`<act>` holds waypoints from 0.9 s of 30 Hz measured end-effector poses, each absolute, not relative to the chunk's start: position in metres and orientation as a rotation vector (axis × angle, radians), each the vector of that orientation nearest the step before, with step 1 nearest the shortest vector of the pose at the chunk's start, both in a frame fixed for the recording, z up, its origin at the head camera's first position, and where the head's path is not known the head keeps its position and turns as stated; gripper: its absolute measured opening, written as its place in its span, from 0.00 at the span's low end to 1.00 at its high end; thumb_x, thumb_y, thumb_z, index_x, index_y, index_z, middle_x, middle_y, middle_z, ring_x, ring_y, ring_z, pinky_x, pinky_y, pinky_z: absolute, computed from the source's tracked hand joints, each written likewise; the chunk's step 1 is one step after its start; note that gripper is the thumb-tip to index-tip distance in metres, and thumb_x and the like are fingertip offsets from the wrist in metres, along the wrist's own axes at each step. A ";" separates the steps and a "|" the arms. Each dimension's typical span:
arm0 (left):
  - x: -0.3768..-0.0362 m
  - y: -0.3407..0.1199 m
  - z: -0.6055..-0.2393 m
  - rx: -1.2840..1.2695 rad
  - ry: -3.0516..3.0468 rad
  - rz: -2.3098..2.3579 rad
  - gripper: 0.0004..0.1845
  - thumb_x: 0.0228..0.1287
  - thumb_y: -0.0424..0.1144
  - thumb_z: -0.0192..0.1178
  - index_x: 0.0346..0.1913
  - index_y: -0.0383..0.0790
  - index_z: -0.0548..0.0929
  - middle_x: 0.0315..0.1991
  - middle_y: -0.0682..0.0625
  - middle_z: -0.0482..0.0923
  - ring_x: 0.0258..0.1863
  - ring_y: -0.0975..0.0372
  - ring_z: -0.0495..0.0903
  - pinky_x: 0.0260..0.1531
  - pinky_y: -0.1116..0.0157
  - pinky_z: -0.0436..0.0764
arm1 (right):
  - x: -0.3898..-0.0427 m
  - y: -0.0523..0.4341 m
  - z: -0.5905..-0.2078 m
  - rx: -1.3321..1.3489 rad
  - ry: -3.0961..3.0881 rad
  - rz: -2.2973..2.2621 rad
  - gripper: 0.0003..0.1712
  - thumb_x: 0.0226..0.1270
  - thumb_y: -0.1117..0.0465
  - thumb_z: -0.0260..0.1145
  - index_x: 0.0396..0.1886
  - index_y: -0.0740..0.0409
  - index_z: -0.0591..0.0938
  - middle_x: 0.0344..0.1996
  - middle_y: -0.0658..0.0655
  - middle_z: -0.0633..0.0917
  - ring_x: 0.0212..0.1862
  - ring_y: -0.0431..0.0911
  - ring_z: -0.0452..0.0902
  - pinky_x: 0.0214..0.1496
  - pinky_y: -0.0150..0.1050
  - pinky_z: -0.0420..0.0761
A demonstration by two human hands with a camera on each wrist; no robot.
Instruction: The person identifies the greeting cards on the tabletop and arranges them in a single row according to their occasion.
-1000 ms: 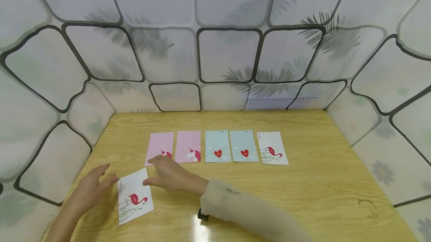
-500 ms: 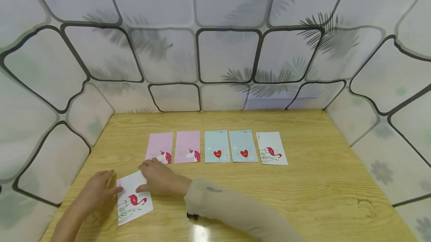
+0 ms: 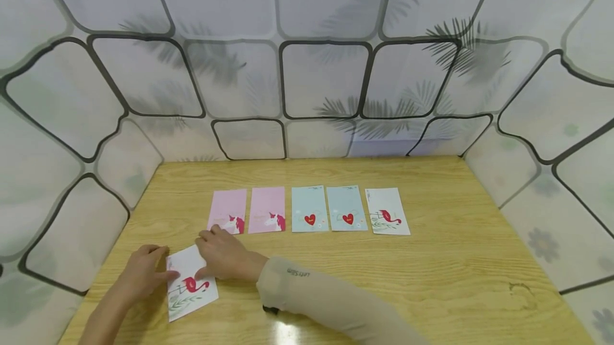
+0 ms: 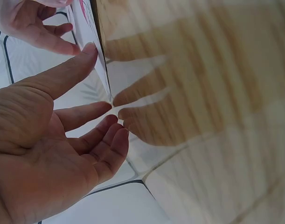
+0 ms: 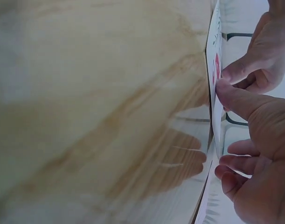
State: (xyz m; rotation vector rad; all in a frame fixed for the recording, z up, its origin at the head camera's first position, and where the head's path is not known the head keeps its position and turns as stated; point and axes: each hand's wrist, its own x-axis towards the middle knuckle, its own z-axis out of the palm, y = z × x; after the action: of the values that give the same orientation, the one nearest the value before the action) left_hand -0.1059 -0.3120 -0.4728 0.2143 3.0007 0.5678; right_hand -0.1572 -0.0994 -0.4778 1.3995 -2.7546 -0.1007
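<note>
Two hands meet at one flamingo card [image 3: 191, 283] lying askew near the left front corner of the tabletop [image 3: 455, 259], well apart from the row of five cards farther back. Our left hand [image 3: 142, 273] rests at the card's left edge with fingers loosely extended, the thumb tip touching that edge in the left wrist view, so it touches but does not grip. Our right hand [image 3: 223, 254] lies over the card's far right corner, thumb pressing its face near the red bird; the right wrist view shows the thumb [image 5: 235, 100] against the card and the other fingers curled loosely beside it, holding nothing that we can see. We judge the main risk to be the thin card skating on the smooth wood if one hand pushes harder than the other, or bending where the thumbs press; a wide sweep of the right sleeve [image 3: 326, 302] could also nudge the nearest pink unicorn card [image 3: 227, 210] out of its row. That row runs pink [image 3: 267, 209], blue heart [image 3: 309, 208], blue heart [image 3: 346, 208], then a second flamingo [image 3: 386, 211]. Pale glossy wood grain covers the tabletop, and translucent panels [image 3: 326, 78] with dark frames and leaf prints close it in on three sides.
</note>
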 end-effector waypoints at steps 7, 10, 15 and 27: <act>-0.106 -0.307 -0.469 0.222 2.994 0.599 0.30 0.54 0.37 0.78 0.53 0.18 0.80 0.48 0.24 0.75 0.49 0.31 0.75 0.51 0.34 0.75 | -0.160 -0.101 -0.475 1.426 -2.825 -0.068 0.38 0.65 0.28 0.66 0.63 0.48 0.82 0.63 0.45 0.80 0.58 0.38 0.72 0.62 0.28 0.67; -0.108 -0.306 -0.468 0.198 2.967 0.594 0.29 0.55 0.37 0.77 0.53 0.19 0.80 0.47 0.27 0.76 0.48 0.33 0.76 0.51 0.35 0.75 | -0.159 -0.101 -0.474 1.417 -2.825 -0.057 0.37 0.64 0.28 0.67 0.62 0.47 0.83 0.60 0.45 0.81 0.57 0.38 0.72 0.62 0.28 0.67; -0.110 -0.304 -0.468 0.161 2.924 0.582 0.30 0.57 0.37 0.77 0.54 0.19 0.79 0.48 0.28 0.76 0.50 0.34 0.75 0.53 0.35 0.75 | -0.157 -0.103 -0.473 1.388 -2.841 0.035 0.37 0.60 0.31 0.73 0.60 0.49 0.82 0.54 0.46 0.79 0.51 0.37 0.70 0.57 0.26 0.70; -0.108 -0.298 -0.461 0.015 2.872 0.812 0.16 0.67 0.30 0.69 0.48 0.26 0.74 0.35 0.44 0.77 0.36 0.54 0.75 0.33 0.61 0.76 | -0.156 -0.097 -0.476 1.250 -2.995 0.592 0.30 0.68 0.51 0.75 0.66 0.51 0.77 0.52 0.46 0.80 0.43 0.33 0.75 0.46 0.23 0.75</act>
State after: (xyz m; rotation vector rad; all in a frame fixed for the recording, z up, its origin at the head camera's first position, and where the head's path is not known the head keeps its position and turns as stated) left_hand -0.1082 -0.2979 -0.4608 0.0149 2.8718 0.8124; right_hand -0.1559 -0.0974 -0.4756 1.2500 -2.9952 0.5922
